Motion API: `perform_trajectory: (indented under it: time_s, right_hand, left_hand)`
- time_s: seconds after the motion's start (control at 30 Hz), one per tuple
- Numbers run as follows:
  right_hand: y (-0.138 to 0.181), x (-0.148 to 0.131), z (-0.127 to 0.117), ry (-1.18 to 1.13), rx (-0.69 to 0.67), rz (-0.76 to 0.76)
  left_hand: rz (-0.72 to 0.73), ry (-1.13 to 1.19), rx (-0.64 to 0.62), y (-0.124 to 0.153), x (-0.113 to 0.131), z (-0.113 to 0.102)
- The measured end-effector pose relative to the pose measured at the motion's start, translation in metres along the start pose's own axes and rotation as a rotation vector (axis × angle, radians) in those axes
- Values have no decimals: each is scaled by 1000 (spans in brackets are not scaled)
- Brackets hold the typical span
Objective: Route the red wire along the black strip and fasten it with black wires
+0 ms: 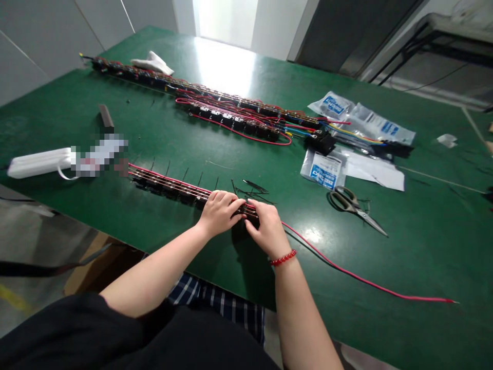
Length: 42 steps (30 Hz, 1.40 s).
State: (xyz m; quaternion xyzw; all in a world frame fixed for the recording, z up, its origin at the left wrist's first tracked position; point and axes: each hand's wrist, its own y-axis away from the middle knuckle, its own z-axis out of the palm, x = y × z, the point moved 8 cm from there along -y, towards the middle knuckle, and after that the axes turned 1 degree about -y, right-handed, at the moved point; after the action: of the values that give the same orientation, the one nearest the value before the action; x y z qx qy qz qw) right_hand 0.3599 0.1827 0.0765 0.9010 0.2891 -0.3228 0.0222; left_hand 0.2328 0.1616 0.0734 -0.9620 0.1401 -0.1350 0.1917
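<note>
Both hands are on the near strip of black components (pixel 169 186), at its right end by the front edge of the green worktop (pixel 404 267). My left hand (pixel 220 211) lies on top of the strip, fingers curled down over it and pressing; I can't tell if it actually pinches anything. My right hand (pixel 267 229) sits just beside it, touching, fingertips bent onto the strip's end; grip not resolvable either. A red bead bracelet (pixel 283 258) is on the right wrist. A red wire (pixel 370 282) paired with a black wire (pixel 308 247) runs out from under the right hand toward the right along the worktop. Black cable ties (pixel 252 187) lie loose just behind the hands. Scissors (pixel 356 204) rest shut to the right, well apart from the hands. Behind them are plastic bags with blue labels (pixel 346 139), 1 of them under a black part. 2 longer wired strips (pixel 231 110) run diagonally across the far side. A white cloth (pixel 154 62) is at the far left, and a white block (pixel 38 162) at the near left edge.
</note>
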Motion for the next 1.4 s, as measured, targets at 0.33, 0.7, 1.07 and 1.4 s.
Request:
perform_trajectory:
  time_s: [0.33,0.7,1.07,1.4]
  right_hand:
    - [2,1,15,187,0,37]
    - [5,3,19,221,54,-33]
    - [0,8,22,262,151,-85]
    - [-3,7,25,325,157,-60]
  left_hand:
    - [-16,28,6,1,-3,-1]
    - [15,19,21,-1,1,-2]
    - [26,50,-4,-3,-2,1]
    - [180,-50,-25,-6,1,5]
